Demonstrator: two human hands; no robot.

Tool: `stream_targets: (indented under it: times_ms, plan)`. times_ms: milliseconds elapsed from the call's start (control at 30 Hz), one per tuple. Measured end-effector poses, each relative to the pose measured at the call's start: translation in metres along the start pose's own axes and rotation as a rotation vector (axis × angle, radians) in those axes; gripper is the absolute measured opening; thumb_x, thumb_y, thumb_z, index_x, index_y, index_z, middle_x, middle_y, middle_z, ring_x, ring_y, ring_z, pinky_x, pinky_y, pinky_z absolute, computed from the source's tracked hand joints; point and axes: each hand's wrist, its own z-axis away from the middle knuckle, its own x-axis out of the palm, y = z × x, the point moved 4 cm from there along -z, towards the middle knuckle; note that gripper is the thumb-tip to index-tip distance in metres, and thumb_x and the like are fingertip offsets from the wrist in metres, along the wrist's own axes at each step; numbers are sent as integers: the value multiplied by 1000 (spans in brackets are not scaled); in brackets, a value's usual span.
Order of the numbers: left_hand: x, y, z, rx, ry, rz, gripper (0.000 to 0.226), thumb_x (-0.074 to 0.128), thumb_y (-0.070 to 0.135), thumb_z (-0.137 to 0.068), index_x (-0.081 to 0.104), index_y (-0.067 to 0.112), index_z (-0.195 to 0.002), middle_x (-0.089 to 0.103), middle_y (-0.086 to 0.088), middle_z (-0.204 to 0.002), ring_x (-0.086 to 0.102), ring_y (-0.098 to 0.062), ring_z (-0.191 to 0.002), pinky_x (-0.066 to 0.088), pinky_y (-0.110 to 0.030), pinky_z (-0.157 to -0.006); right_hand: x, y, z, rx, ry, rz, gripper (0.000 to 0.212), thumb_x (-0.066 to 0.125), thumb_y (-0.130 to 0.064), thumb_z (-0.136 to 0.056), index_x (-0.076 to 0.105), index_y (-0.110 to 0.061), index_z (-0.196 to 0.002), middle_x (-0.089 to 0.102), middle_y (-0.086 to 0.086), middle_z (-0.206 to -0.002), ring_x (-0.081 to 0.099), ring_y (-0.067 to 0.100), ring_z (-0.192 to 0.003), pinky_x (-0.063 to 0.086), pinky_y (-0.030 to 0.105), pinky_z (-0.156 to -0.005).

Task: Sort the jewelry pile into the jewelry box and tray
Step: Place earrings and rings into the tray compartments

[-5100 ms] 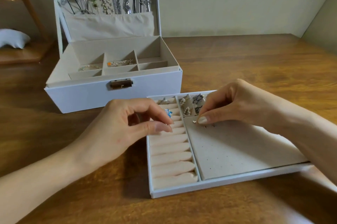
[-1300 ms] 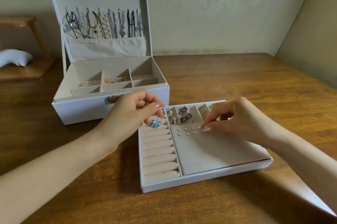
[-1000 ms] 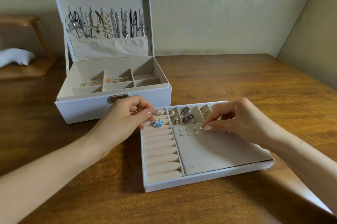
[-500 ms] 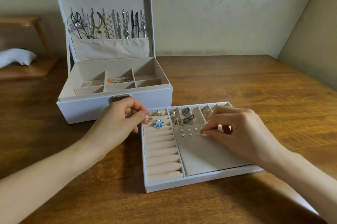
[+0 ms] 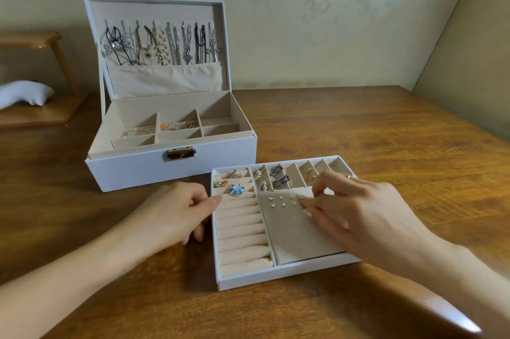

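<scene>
The white tray (image 5: 287,273) lies in front of the open white jewelry box (image 5: 171,167). Its ring rolls hold a blue flower ring (image 5: 236,190) and two smaller rings behind it. The top compartments hold earrings. Several tiny star and heart studs (image 5: 283,200) sit on the beige pad (image 5: 292,231). My right hand (image 5: 358,217) lies over the pad, its thumb and fingertips pinching a small stud beside the row, mostly hidden. My left hand (image 5: 176,214) rests on the table, its thumb touching the tray's left rim, and holds nothing.
Necklaces (image 5: 160,45) hang inside the box lid above a fabric pocket. Two bracelets lie in the box's rear compartments (image 5: 176,126). The wooden table (image 5: 358,128) meets walls at the back and right. A wooden stand with a white cushion (image 5: 24,94) sits far left.
My left hand has drawn back from the ring rolls to the tray's left rim. My right hand has shifted slightly lower over the pad, still at the stud row.
</scene>
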Motion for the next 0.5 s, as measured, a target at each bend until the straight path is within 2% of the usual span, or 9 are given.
stream_targets:
  times_ms: [33,100,167,233,333,400,500]
  plan:
    - [1,0,0,-1,-28,0,32,47,43,-94,60,17,-79,68,0,-59,47,-2,-37,37,-17,-47,-6,11,0,62,37,-89,32,46,-38,-91,75,-26,-86,59,-13,-83,48,1,-53,44,19,-45]
    - [1,1,1,3,-60,-3,30,46,41,-94,59,18,-79,68,1,-59,47,-2,-37,35,-15,-45,-26,39,1,266,173,-230,23,54,-37,-89,75,-27,-92,58,-23,-80,49,2,-56,38,7,-51]
    - [1,2,3,8,-81,-15,30,46,41,-95,58,18,-79,69,1,-60,48,-2,-37,35,-14,-45,-38,70,5,511,203,-214,14,63,-29,-89,74,-24,-96,59,-22,-77,52,4,-60,39,11,-52]
    - [2,3,3,5,-103,-34,31,44,40,-96,58,18,-81,69,1,-60,48,-2,-37,36,-13,-44,-30,92,12,718,23,-216,15,63,-29,-88,73,-22,-97,64,-11,-69,53,5,-55,38,17,-50]
    - [4,4,3,3,-128,-58,32,43,38,-97,59,16,-83,69,0,-60,47,-3,-36,36,-12,-44,-9,96,23,898,-252,-460,16,58,-35,-91,69,-23,-93,66,-2,-60,52,9,-45,37,16,-44]
    - [5,4,2,0,-139,-61,30,43,37,-98,59,16,-84,69,0,-59,48,-3,-36,36,-13,-44,-4,92,28,920,-333,-583,20,55,-37,-92,69,-22,-90,63,-3,-55,51,12,-45,36,19,-42]
    - [5,5,1,-2,-147,-72,29,44,35,-98,59,15,-84,68,1,-58,48,-3,-36,38,-15,-48,1,87,34,925,-353,-624,17,54,-33,-95,67,-23,-92,62,-4,-56,51,11,-45,36,21,-42]
